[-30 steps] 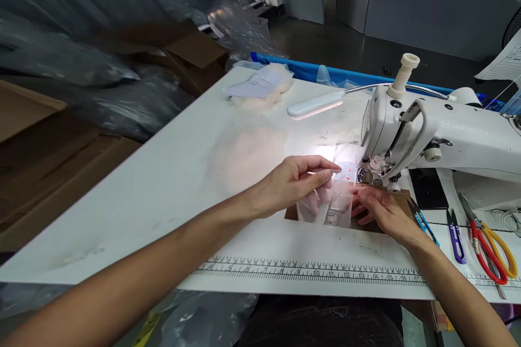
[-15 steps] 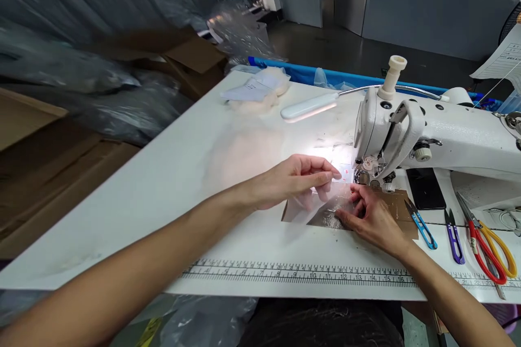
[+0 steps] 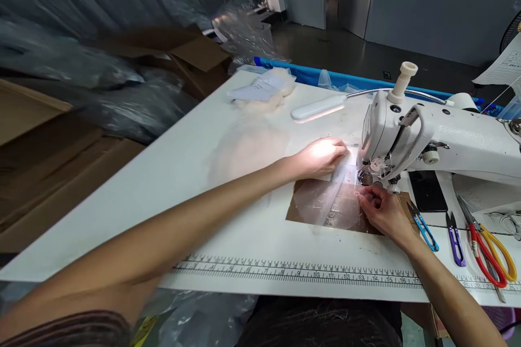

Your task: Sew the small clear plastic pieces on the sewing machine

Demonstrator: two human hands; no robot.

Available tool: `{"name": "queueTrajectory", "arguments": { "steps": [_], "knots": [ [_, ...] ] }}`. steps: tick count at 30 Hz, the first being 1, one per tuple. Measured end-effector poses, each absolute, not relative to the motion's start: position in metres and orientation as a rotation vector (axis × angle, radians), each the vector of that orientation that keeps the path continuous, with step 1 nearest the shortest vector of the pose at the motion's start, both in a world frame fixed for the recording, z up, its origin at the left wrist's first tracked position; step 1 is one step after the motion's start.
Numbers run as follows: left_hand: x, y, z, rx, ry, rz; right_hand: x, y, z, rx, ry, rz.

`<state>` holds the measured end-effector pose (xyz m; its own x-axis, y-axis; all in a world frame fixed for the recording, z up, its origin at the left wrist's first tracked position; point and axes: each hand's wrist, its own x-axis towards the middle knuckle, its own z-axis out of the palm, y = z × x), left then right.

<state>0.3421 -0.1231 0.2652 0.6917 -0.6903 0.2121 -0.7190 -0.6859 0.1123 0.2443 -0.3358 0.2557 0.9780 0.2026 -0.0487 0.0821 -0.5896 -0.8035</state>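
A piece of sheer whitish fabric (image 3: 310,200) lies over a shiny brown taped sheet (image 3: 293,212) in front of the sewing machine (image 3: 459,133). Left of the needle area, under bright lamp light, my left hand (image 3: 321,156) has its fingers closed on the fabric's far part, and a pale fold runs from there toward me. My right hand (image 3: 381,210) pinches the fabric's right edge just below the presser foot (image 3: 365,178). Small red marks show on the lit plate between the hands. The fingertips of my left hand are partly hidden.
Blue thread snips (image 3: 424,227), purple snips (image 3: 455,239) and red-and-yellow-handled scissors (image 3: 488,252) lie to the right, near a black phone (image 3: 427,191). A lamp (image 3: 318,108) hangs over the table. Sheer fabric (image 3: 248,149) and a paper-topped bundle (image 3: 260,88) lie left. A ruler tape (image 3: 285,271) lines the front edge.
My left hand has moved away from me to the far side of the fabric, and its fingers have closed. The fabric now lies flatter on the brown sheet. My right hand stays near the presser foot.
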Motion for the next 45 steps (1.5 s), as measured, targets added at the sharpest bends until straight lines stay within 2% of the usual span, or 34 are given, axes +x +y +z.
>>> {"name": "queueTrajectory", "arguments": {
  "steps": [6, 12, 15, 20, 24, 26, 29, 33, 36, 41, 45],
  "knots": [
    [0.361, -0.140, 0.268, 2.674, -1.298, 0.330, 0.246, -0.339, 0.250, -2.250, -0.174, 0.072],
    [0.283, -0.132, 0.267, 2.677, -1.070, 0.577, 0.238, -0.337, 0.255, -2.317, -0.245, 0.028],
    [0.255, -0.136, 0.256, 2.701, -1.108, 0.554, 0.236, -0.335, 0.254, -2.446, -0.274, -0.082],
    [0.265, -0.133, 0.244, 2.651, -1.261, 0.536, 0.234, -0.337, 0.247, -2.492, -0.441, -0.238],
    [0.269, -0.129, 0.246, 2.517, -1.207, 0.725, 0.231, -0.336, 0.241, -2.548, -0.544, -0.287],
    [0.265, -0.131, 0.247, 2.424, -1.241, 0.808, 0.229, -0.335, 0.239, -2.592, -0.575, -0.287],
    [0.261, -0.137, 0.243, 2.357, -1.346, 0.710, 0.231, -0.336, 0.241, -2.594, -0.602, -0.216],
    [0.263, -0.137, 0.237, 2.351, -1.363, 0.527, 0.242, -0.353, 0.258, -2.349, -0.644, 0.098],
    [0.263, -0.134, 0.237, 2.302, -1.354, 0.575, 0.250, -0.367, 0.271, -2.335, -0.489, 0.235],
    [0.262, -0.132, 0.240, 2.284, -1.351, 0.713, 0.250, -0.365, 0.265, -2.420, -0.407, 0.133],
    [0.262, -0.133, 0.242, 2.312, -1.363, 0.808, 0.245, -0.358, 0.255, -2.534, -0.600, -0.001]
  ]
}}
